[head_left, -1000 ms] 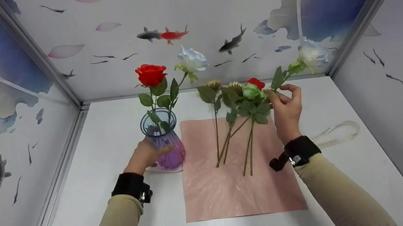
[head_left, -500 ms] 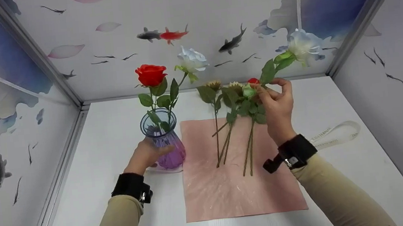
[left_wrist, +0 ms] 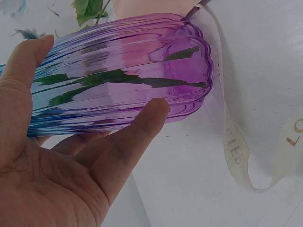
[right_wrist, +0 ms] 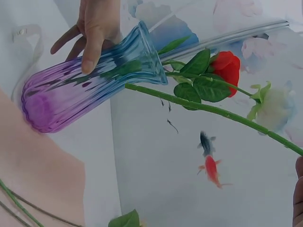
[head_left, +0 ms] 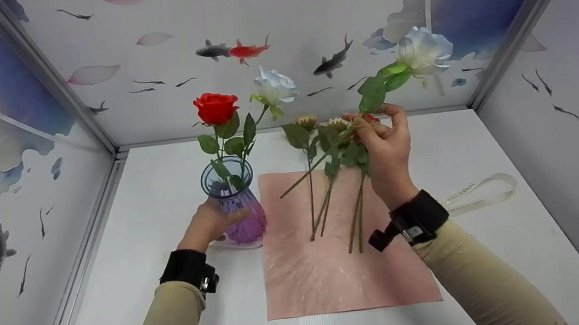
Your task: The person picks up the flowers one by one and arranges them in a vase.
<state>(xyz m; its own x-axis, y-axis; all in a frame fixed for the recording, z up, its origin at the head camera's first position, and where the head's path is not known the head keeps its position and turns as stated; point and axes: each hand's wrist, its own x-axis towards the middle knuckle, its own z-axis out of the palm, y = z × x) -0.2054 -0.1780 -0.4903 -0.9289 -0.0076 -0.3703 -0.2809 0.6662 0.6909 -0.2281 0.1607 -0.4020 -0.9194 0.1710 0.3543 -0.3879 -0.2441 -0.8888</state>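
Observation:
My left hand holds the ribbed glass vase, blue at the rim and purple at the base, which stands upright. In the left wrist view its thumb and fingers lie on opposite sides of the vase. A red rose and a white rose stand in it. My right hand pinches the stem of another white rose. That bloom points up and right, while its stem slopes down left toward the vase. In the right wrist view the stem end appears near the vase mouth.
Several flower stems lie on a pink sheet right of the vase, with yellowish blooms at the far end. A looped pale ribbon lies at the right. Printed walls enclose the white table.
My right hand has moved left with the white rose, and its bloom has risen. The stem's lower end now reaches further left, closer to the vase. The left hand and vase have stayed put.

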